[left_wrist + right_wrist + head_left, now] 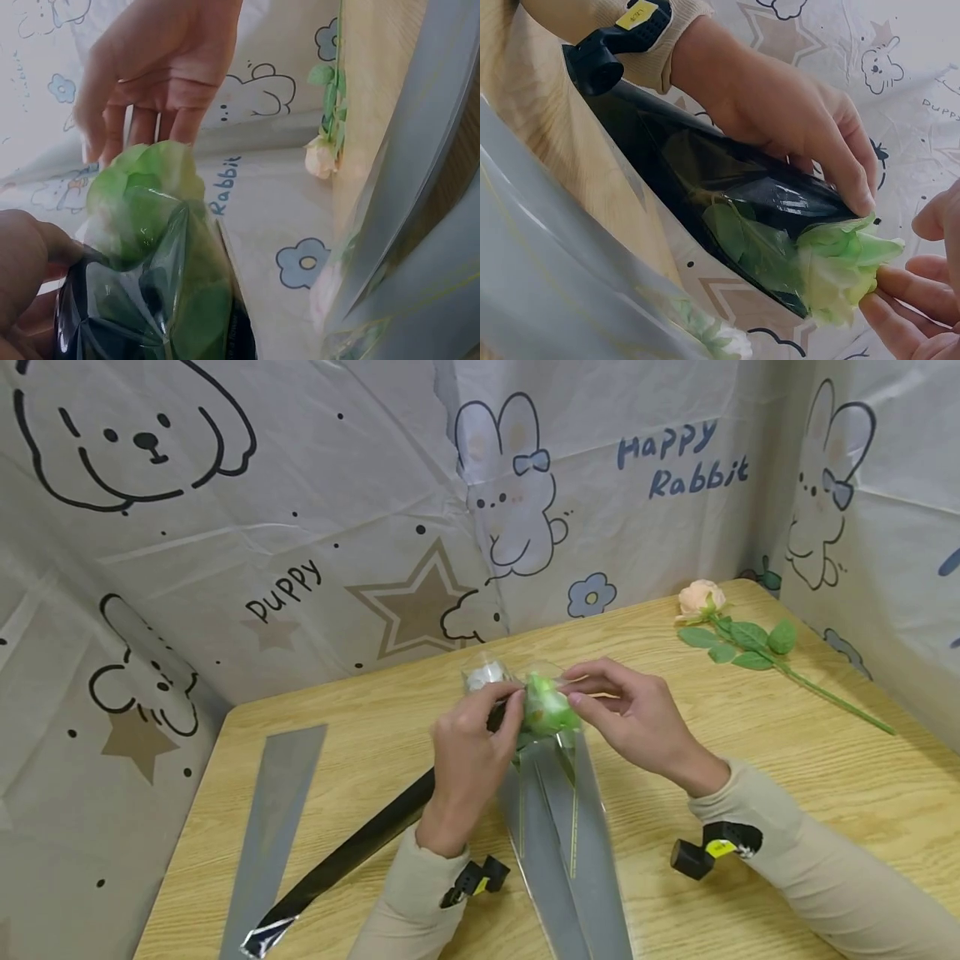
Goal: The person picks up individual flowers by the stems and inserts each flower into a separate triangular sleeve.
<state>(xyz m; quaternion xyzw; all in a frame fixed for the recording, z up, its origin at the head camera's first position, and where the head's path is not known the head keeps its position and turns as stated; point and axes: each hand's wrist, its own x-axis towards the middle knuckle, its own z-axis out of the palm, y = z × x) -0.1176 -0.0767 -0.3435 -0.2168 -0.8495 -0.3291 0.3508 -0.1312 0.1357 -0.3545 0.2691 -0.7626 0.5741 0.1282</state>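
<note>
In the head view, my left hand pinches the rim of a black, clear-fronted flower sleeve between thumb and fingers. Inside the sleeve stands a green and white artificial flower, its petals at the open end and its leaves visible through the clear film in the right wrist view. My right hand is at the far side of the bloom. Its fingertips touch the petals while the thumb stays apart. Grey sleeves holding pale flowers lie beneath and beside the hands.
A flat grey sleeve lies on the left of the wooden table. At the back right rests a peach rose with a long leafy stem. Printed cloth walls stand close around the table's back and sides.
</note>
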